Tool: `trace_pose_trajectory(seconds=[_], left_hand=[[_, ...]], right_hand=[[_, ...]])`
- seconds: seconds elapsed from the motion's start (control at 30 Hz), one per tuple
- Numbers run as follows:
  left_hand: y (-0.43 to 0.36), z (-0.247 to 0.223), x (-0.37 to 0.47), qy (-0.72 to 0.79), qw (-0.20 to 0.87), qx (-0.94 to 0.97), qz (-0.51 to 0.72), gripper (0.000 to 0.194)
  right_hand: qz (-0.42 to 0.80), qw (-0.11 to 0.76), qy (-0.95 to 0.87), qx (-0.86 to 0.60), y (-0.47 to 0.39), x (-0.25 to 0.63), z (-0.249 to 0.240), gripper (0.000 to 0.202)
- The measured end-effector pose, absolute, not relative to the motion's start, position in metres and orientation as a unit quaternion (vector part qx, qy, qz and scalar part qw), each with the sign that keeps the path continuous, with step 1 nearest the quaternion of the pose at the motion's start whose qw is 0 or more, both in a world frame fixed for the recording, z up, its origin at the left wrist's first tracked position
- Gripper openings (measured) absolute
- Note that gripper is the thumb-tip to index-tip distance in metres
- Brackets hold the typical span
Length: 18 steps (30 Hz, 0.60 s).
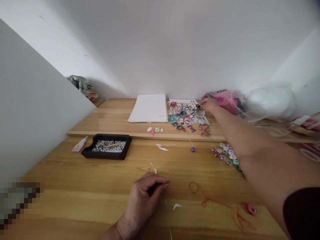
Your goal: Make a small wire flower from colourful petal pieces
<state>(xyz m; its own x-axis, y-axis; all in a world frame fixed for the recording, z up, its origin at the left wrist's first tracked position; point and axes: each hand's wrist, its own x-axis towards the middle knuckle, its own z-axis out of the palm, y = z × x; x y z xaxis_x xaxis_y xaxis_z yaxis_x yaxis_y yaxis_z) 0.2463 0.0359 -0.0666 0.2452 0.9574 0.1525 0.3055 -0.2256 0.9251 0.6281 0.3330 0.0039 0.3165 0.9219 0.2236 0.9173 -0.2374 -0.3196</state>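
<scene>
My left hand point(147, 196) is pinched closed above the front of the wooden table, with a thin pale thread point(168, 213) running down from its fingertips. A small white petal piece point(155, 170) pokes out just beyond its knuckles. A curved white piece point(177, 206) lies to its right. My right hand point(209, 105) reaches to the back, fingers closed on a small dark looped ornament point(198, 107) at the right edge of a sheet of colourful wound-thread flowers point(185, 115). Whether it lifts the ornament is too small to tell.
A black tray point(126, 148) of beads and a glue tube point(80, 144) stand left. White paper point(150, 108) lies on the raised shelf. Thread spools point(230, 154) sit under my right forearm; red thread point(215, 201) trails to a red spool point(251, 209). Plastic bags point(270, 101) are at back right.
</scene>
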Motion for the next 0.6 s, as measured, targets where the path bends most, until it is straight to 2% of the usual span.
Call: trace_pose_trajectory(seconds=[0.33, 0.47, 0.6], left_hand=[[0.037, -0.066, 0.247, 0.447, 0.391, 0.699, 0.398, 0.012], [0.037, -0.067, 0.247, 0.436, 0.389, 0.705, 0.403, 0.012], [0.037, -0.068, 0.246, 0.438, 0.393, 0.701, 0.404, 0.012]], right_hand=[[0.0, 0.155, -0.609, -0.778, 0.318, 0.623, 0.006, 0.039], [-0.038, 0.16, -0.631, -0.758, 0.311, 0.609, 0.022, 0.034], [-0.023, 0.149, -0.689, -0.709, 0.308, 0.58, 0.033, 0.028]])
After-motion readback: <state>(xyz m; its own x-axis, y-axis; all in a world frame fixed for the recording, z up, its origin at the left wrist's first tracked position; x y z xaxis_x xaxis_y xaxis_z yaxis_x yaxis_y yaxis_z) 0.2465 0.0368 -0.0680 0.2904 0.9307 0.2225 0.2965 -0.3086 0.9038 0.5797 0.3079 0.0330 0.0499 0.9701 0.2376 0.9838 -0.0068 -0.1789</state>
